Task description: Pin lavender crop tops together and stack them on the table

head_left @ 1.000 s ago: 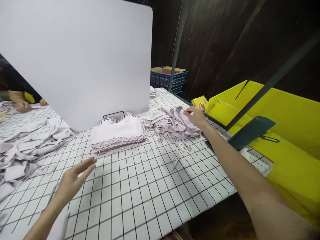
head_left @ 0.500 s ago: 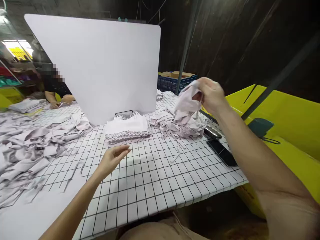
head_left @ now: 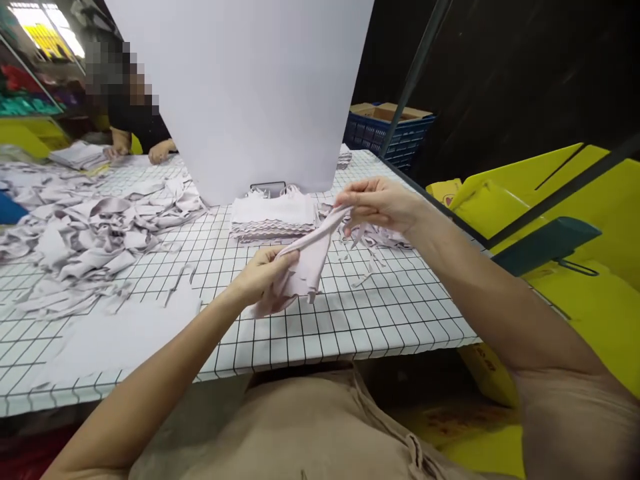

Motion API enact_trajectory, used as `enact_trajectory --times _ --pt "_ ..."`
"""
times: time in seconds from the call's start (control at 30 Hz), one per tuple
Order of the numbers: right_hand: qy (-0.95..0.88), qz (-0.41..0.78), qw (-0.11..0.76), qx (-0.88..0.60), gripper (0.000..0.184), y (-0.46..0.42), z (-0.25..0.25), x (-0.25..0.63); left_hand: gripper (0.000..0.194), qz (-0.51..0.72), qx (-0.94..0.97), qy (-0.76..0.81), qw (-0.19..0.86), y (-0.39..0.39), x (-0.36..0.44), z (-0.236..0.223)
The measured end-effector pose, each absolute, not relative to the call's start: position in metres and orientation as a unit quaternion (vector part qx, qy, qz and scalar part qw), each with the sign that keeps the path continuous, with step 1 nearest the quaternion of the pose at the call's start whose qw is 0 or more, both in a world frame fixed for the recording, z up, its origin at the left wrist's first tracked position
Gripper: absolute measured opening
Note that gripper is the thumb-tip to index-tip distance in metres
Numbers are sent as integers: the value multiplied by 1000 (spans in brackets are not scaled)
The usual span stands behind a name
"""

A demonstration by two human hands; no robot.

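A pale pink fabric piece [head_left: 314, 261] is stretched between my two hands above the checked table. My left hand [head_left: 264, 272] pinches its lower left part, thumb on top. At its upper right corner, the fingertips of my right hand [head_left: 377, 205] grip the edge. The free part of the cloth hangs down with an uneven hem. Just behind stands a neat stack of pale fabric pieces [head_left: 273, 215] with wavy edges. A loose heap of the same cloth [head_left: 387, 239] lies partly hidden behind my right hand.
A large white board [head_left: 260, 87] rises behind the stack. To the left spreads a wide pile of pale cloth [head_left: 95, 233], with a co-worker's hands [head_left: 161, 152] beyond. A blue crate [head_left: 370, 137] sits behind; a yellow bin [head_left: 525, 200] stands at the right.
My right hand has brought the fabric piece from the right heap to the middle. My left hand has moved right and taken hold of it. The view has tilted down.
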State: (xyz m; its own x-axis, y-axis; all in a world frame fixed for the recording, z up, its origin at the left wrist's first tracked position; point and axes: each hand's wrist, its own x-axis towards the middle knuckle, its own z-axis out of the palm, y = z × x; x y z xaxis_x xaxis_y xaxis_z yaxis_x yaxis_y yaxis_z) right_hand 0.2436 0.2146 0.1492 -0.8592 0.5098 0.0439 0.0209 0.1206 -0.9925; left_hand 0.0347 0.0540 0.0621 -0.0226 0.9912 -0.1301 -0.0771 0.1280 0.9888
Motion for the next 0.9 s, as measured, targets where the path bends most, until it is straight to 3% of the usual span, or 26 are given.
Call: enact_trajectory --times 0.1,0.17,0.23,0.33,0.53,0.6,0.67,0.77,0.9 --pt "-765 510 282 -275 16 230 131 232 36 503 351 573 544 51 13 33" --pt "-806 364 313 -346 19 234 106 225 35 498 351 637 472 47 -4 8" --pt "-838 278 292 -368 19 226 75 222 42 503 361 686 382 37 -21 -17" --pt "-871 300 226 -316 11 191 28 217 46 500 371 716 315 17 -35 -42" --pt "-956 201 116 -181 21 116 -30 200 19 455 514 697 211 -16 -26 -57" --pt "-965 194 91 -148 12 111 -39 206 15 415 586 673 177 -23 -22 -60" --pt "-955 199 123 -184 11 113 -43 217 14 385 634 655 142 -26 -22 -61" --pt "-934 117 207 -268 18 113 -42 230 23 356 661 658 64 -18 -26 -61" --pt "-958 24 185 -217 26 93 -42 226 36 265 704 658 19 16 -38 -65"
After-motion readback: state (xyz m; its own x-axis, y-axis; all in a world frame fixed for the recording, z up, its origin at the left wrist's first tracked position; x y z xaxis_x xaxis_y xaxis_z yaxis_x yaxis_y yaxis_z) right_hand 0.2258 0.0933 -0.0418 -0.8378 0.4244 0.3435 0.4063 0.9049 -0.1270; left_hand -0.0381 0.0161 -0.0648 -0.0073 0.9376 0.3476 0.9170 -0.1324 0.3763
